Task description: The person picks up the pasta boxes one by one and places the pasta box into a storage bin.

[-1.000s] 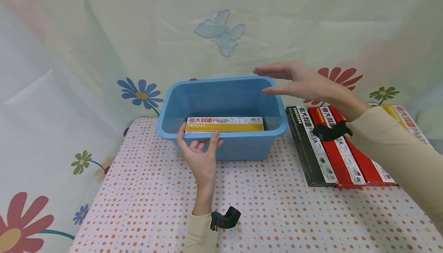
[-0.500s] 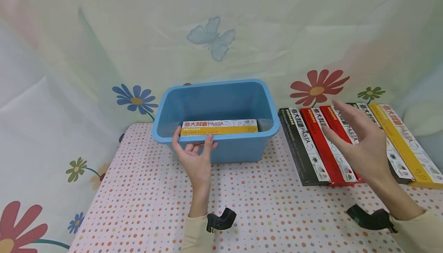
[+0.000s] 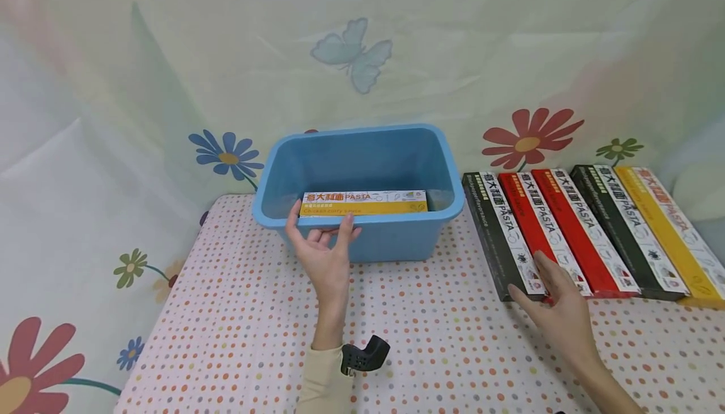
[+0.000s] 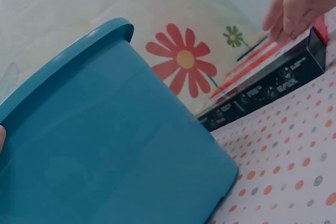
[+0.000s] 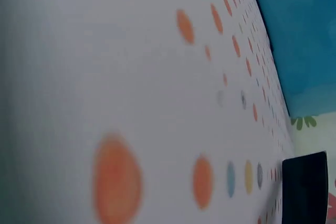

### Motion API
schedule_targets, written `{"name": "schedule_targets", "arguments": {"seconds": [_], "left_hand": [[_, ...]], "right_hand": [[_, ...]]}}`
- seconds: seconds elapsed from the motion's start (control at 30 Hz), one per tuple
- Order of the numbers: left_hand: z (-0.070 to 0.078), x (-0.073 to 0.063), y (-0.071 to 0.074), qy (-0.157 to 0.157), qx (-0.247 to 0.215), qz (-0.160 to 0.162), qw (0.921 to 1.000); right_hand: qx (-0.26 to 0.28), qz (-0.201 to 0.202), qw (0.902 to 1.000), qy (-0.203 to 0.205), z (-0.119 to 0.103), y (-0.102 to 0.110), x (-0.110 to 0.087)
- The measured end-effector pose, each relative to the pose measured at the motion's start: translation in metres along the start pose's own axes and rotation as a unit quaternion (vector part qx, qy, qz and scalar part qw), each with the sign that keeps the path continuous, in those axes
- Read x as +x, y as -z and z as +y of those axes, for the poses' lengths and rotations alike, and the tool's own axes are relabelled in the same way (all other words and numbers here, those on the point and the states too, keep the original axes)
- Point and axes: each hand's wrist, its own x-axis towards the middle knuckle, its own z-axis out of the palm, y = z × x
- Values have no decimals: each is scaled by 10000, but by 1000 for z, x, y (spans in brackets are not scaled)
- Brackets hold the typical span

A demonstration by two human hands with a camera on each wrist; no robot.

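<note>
A blue plastic bin (image 3: 362, 238) stands on the dotted tablecloth. Inside it lies a yellow and white pasta box (image 3: 362, 203), marked chicken curry sauce. My left hand (image 3: 323, 263) grips the bin's front rim near its left end, with fingers tucked under the edge. At the right, my right hand (image 3: 557, 316) is over the near end of a black pasta box (image 3: 498, 238), thumb on its left side and fingers toward the neighbouring red pasta box (image 3: 544, 231). In the left wrist view, the right hand (image 4: 299, 9) hovers above the row; contact is unclear.
Right of the bin, the row continues with another red box (image 3: 583, 231), a second black box (image 3: 629, 231) and a yellow box (image 3: 671, 231), lying side by side. A floral curtain (image 3: 238, 74) hangs behind the table.
My right hand has moved from above the bin's right end, back and down to the near end of the leftmost black box. The left hand keeps its hold on the bin.
</note>
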Motion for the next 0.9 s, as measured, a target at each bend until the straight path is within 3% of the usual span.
{"name": "schedule_targets", "arguments": {"seconds": [0.17,0.43,0.73,0.9], "left_hand": [[0,0,-3,0,-33,-116,9999],[1,2,-2,-19,37,-54,10000],[2,1,-1,15,73,5,10000],[2,-1,-1,21,78,29,10000]], "right_hand": [[-14,324,9995,50,-1,-4,-3],[179,212,9990,-343,-8,-10,-5],[-799,442,9958,-74,-9,-16,3],[-686,430,9967,-15,-4,-17,4]]}}
